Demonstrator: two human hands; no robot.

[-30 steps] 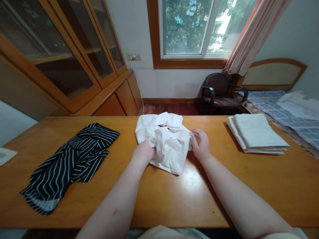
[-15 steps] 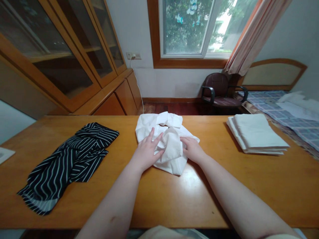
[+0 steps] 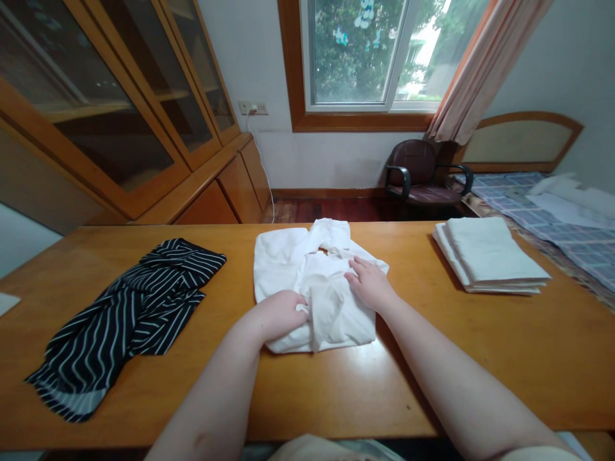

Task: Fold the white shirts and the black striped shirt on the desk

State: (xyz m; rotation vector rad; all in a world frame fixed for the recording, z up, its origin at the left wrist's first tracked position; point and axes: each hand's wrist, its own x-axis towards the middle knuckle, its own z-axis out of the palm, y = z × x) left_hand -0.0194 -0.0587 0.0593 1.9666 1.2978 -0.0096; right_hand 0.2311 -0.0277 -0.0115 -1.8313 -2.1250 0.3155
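A crumpled white shirt (image 3: pixel 279 261) lies in the middle of the wooden table, its collar-like part at the far side and loose folds bunched near its centre. My left hand (image 3: pixel 281 315) is closed on the fabric at the near left of these folds; the fingertips are partly hidden in the cloth. Stretched out over the right part of the shirt, my right hand (image 3: pixel 371 282) rests with fingers apart on the cloth.
On the left of the table (image 3: pixel 307 397) lies a black garment with white stripes (image 3: pixel 129 307). A stack of folded white cloth (image 3: pixel 490 256) sits at the right. Beyond the table are a brown armchair (image 3: pixel 416 169), a bed (image 3: pixel 552 211) and a glass-door cabinet (image 3: pixel 158 160).
The shirt is spread wider and flatter, its near edge straighter. My left hand has moved nearer to me and closed on the cloth, while my right hand now lies flatter on it.
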